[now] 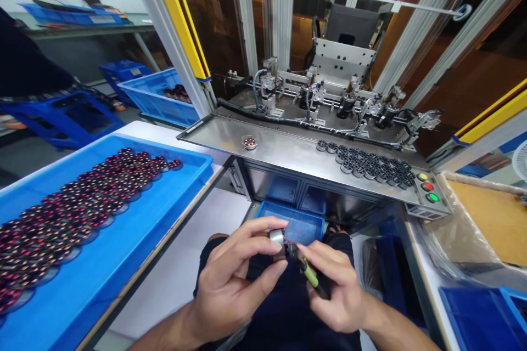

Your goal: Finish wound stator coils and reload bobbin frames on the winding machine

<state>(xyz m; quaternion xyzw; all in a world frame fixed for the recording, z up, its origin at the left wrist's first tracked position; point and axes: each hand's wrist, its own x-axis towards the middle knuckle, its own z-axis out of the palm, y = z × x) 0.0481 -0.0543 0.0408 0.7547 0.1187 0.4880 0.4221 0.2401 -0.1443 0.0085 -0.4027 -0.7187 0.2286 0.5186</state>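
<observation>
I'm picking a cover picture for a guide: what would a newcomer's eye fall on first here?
Probably the big blue tray at left, crowded with dark red and copper-coloured parts. Next, low in the centre, the left hand holds a silvery part and the right hand a green-handled tool. At right, dark grey parts cluster on the metal shelf beside coloured buttons.

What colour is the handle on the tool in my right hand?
The tool handle is light green and black, best seen in the head view.
</observation>
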